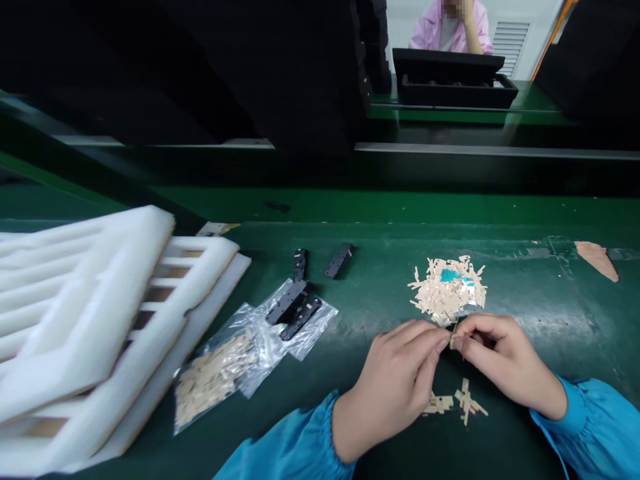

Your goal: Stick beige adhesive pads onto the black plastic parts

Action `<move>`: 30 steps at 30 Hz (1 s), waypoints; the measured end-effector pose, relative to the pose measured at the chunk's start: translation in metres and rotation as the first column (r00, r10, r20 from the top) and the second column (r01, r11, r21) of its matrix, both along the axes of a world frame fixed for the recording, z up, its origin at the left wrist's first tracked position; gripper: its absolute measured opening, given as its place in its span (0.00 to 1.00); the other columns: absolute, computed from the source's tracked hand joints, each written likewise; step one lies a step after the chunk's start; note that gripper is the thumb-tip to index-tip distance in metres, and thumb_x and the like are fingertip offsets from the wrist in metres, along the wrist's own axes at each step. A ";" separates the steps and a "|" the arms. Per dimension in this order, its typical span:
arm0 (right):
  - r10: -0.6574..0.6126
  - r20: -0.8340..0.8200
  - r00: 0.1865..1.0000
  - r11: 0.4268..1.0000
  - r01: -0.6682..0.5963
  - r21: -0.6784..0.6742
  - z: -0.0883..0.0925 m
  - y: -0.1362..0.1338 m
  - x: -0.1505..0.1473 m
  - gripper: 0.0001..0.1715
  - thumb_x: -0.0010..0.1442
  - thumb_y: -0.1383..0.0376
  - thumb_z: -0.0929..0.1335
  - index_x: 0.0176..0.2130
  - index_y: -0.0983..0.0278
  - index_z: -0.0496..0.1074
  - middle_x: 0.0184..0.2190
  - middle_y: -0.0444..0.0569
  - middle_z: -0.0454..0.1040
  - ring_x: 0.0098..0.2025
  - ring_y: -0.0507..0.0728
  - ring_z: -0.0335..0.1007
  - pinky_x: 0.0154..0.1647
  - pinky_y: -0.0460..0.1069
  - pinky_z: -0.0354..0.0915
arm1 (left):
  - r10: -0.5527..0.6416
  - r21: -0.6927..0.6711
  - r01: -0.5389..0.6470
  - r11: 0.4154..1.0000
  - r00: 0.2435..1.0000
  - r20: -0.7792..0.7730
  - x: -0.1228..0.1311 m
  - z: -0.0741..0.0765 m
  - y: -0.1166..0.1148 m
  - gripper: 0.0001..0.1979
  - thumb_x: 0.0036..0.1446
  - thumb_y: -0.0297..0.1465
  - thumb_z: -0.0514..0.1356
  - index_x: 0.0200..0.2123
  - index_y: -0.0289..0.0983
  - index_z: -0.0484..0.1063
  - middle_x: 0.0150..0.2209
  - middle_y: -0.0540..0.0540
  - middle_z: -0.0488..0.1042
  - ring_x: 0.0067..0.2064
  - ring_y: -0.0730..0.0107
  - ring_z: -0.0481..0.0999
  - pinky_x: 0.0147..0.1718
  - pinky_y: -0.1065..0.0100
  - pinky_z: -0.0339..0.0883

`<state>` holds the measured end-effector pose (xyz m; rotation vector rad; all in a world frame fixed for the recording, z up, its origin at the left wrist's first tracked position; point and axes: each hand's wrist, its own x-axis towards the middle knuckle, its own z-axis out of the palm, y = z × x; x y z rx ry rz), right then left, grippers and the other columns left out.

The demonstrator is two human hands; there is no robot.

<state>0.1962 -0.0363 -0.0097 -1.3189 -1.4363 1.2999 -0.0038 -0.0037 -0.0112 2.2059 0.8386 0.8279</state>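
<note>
Between the fingertips of both hands is a small flat beige piece [453, 341], mostly covered by the fingers. My left hand [395, 380] pinches it from the left, and my right hand [505, 360] pinches it from the right. Just beyond the hands lies a loose pile of small beige pieces [440, 293], with some bright blue bits [450, 275] on top. Nearer to me, partly behind my left hand, a few more beige pieces [467, 400] rest on the green table.
At left, white foam trays [100, 320] are stacked. Beside them lie a clear bag of beige pieces [215, 377] and several black plastic parts [290, 303]. A brown scrap [597, 260] sits at far right. Across the bench, a person in pink [425, 30] sits behind an open black case [457, 93].
</note>
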 end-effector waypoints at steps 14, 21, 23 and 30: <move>-0.004 -0.039 0.999 0.996 0.000 -0.092 -0.001 0.000 0.003 0.07 0.63 0.65 0.66 0.32 0.62 0.73 0.27 0.43 0.70 0.29 0.54 0.62 0.31 0.49 0.58 | 0.099 -0.026 -0.103 0.994 0.988 -0.117 0.000 0.002 0.007 0.09 0.68 0.26 0.55 0.40 0.37 0.75 0.33 0.48 0.76 0.34 0.65 0.76 0.32 0.65 0.66; 0.023 -0.010 1.000 0.997 -0.024 -0.077 -0.002 0.000 0.002 0.08 0.63 0.65 0.66 0.32 0.63 0.73 0.26 0.42 0.68 0.28 0.54 0.59 0.30 0.48 0.57 | 0.017 -0.167 -0.006 0.986 0.998 0.062 0.002 0.010 0.003 0.09 0.67 0.25 0.56 0.37 0.37 0.77 0.31 0.49 0.76 0.31 0.72 0.73 0.31 0.69 0.64; 0.025 -0.008 1.000 0.996 -0.025 -0.080 -0.002 0.000 0.002 0.08 0.63 0.65 0.66 0.32 0.63 0.73 0.25 0.42 0.68 0.28 0.54 0.58 0.30 0.48 0.57 | 0.000 -0.168 0.008 0.986 0.999 0.051 0.001 0.009 0.003 0.10 0.68 0.25 0.55 0.35 0.36 0.76 0.30 0.49 0.75 0.31 0.72 0.72 0.31 0.69 0.64; 0.027 -0.006 1.000 0.996 -0.027 -0.084 -0.004 0.000 0.003 0.08 0.64 0.64 0.67 0.32 0.63 0.73 0.25 0.42 0.66 0.27 0.54 0.57 0.29 0.49 0.56 | -0.033 -0.109 0.035 0.993 0.999 0.022 0.000 0.012 0.004 0.12 0.69 0.26 0.52 0.37 0.36 0.76 0.30 0.47 0.75 0.31 0.70 0.72 0.29 0.68 0.64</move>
